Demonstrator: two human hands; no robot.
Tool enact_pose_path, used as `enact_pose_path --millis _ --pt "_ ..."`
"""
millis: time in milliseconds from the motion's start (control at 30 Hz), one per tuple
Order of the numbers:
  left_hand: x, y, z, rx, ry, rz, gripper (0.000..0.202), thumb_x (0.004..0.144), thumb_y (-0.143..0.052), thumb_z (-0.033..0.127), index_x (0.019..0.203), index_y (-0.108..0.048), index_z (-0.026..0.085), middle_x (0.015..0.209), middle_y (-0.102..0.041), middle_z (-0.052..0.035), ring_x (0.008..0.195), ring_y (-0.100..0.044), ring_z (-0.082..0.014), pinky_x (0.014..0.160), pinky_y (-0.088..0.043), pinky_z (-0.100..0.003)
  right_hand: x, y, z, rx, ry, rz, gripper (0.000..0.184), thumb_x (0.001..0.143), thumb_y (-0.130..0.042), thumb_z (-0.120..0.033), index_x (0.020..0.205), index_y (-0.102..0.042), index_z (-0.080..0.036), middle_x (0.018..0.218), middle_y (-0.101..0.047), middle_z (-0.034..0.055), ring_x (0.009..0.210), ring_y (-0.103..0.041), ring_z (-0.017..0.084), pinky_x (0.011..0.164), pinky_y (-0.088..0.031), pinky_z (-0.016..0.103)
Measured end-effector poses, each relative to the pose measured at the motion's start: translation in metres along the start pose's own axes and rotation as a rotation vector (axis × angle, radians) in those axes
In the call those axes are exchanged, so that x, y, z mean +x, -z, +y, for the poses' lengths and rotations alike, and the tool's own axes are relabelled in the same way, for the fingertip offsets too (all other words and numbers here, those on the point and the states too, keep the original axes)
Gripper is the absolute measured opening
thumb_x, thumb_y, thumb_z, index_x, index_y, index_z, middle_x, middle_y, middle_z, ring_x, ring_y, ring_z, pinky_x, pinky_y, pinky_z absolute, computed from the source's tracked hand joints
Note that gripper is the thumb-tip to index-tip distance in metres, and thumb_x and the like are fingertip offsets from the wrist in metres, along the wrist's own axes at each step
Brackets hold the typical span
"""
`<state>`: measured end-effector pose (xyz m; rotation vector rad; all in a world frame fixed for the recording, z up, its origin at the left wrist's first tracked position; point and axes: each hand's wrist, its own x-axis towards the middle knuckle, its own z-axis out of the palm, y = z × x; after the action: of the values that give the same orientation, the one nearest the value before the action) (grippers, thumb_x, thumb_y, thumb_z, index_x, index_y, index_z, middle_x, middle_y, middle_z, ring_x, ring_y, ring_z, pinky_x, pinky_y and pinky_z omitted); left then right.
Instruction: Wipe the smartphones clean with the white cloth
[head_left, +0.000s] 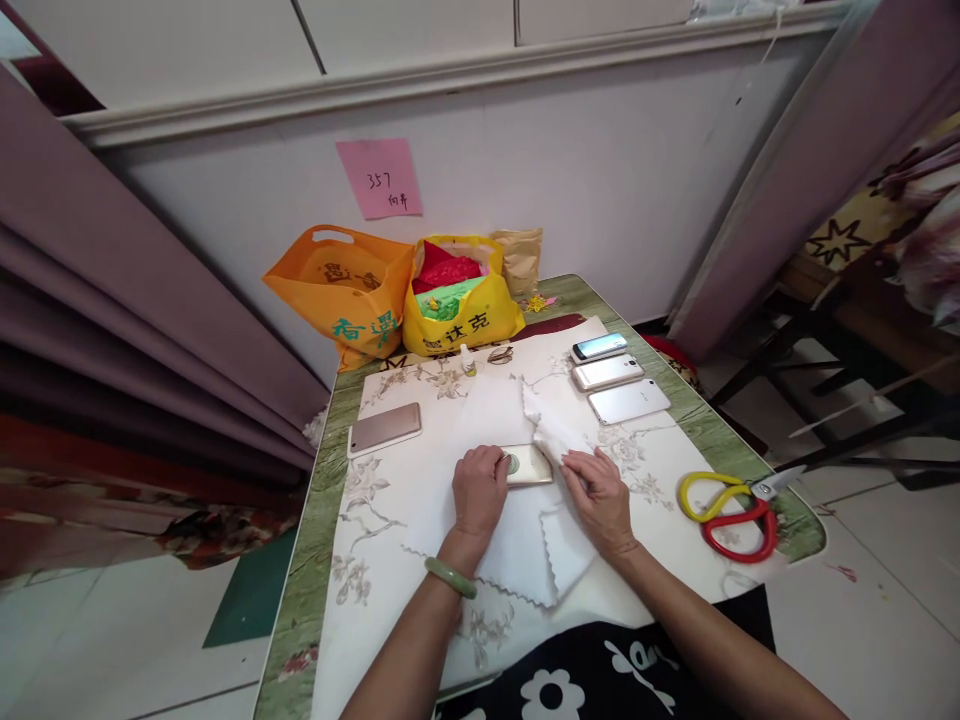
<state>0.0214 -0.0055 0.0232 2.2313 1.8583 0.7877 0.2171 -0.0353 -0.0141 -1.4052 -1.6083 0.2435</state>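
Note:
A pale gold phone (531,466) lies flat on a white cloth with zigzag edges (517,550), with a round, ring-like spot near its left end. Fingers of my left hand (480,487) grip that left end and cover part of it; a green bangle circles the wrist. On the other side, my right hand (601,495) pinches a folded-up flap of the cloth (556,432) beside the phone's right end. My right fingertips are partly hidden by the fold.
Several phones lie around: one rose-gold (386,430) at left, others stacked in a row (628,401) at right. Open scissors (739,512) rest near the right edge. Behind stand a small bottle (468,361), glasses (500,355), an orange bag (352,290) and a yellow bag (465,325).

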Motion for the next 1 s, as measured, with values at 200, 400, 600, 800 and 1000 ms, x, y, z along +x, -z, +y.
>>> enact_pose_path --millis 200,400,600,800,1000 --pt "0.027 0.023 -0.021 -0.176 -0.294 -0.200 0.017 0.091 -0.050 0.017 0.084 -0.064 0.024 0.084 -0.067 -0.0014 0.085 -0.060 -0.0181 0.074 -0.047 -0.030 -0.001 0.003 0.002 0.153 -0.132 0.162 0.019 0.091 -0.058 -0.035 0.095 -0.071 -0.022 0.096 -0.074 0.0069 0.095 -0.068 0.023 0.100 -0.048 0.046" --pt "0.042 0.021 -0.029 -0.217 -0.464 -0.301 0.018 0.094 -0.049 0.020 0.089 -0.065 0.024 0.092 -0.069 -0.0031 0.089 -0.061 -0.0179 0.079 -0.050 -0.031 -0.001 0.002 0.004 0.156 -0.103 0.156 0.015 0.090 -0.059 -0.032 0.095 -0.071 -0.023 0.096 -0.074 0.0049 0.097 -0.068 0.023 0.097 -0.050 0.044" --pt "0.012 -0.006 -0.023 -0.195 -0.212 -0.070 0.014 0.093 -0.051 0.020 0.096 -0.064 0.023 0.091 -0.067 -0.0044 0.089 -0.059 -0.0194 0.081 -0.049 -0.034 -0.001 0.002 0.005 0.092 -0.020 0.128 0.014 0.092 -0.059 -0.029 0.098 -0.070 -0.024 0.096 -0.074 0.0040 0.096 -0.068 0.022 0.102 -0.044 0.048" --pt "0.005 -0.016 -0.022 -0.316 -0.163 0.016 0.011 0.094 -0.051 0.023 0.091 -0.062 0.022 0.086 -0.064 -0.0033 0.086 -0.057 -0.0188 0.080 -0.047 -0.033 0.002 0.004 -0.009 -0.054 0.198 0.004 0.013 0.092 -0.058 -0.023 0.099 -0.069 -0.026 0.098 -0.074 0.0012 0.100 -0.065 0.020 0.110 -0.029 0.050" --pt "0.003 -0.024 -0.017 -0.348 -0.132 0.071 0.015 0.095 -0.047 0.024 0.088 -0.060 0.022 0.084 -0.063 -0.0029 0.085 -0.055 -0.0183 0.080 -0.046 -0.032 0.000 0.008 -0.032 -0.109 0.374 -0.333 0.020 0.094 -0.055 -0.021 0.107 -0.068 -0.027 0.096 -0.073 0.0000 0.088 -0.062 0.017 0.112 -0.023 0.047"
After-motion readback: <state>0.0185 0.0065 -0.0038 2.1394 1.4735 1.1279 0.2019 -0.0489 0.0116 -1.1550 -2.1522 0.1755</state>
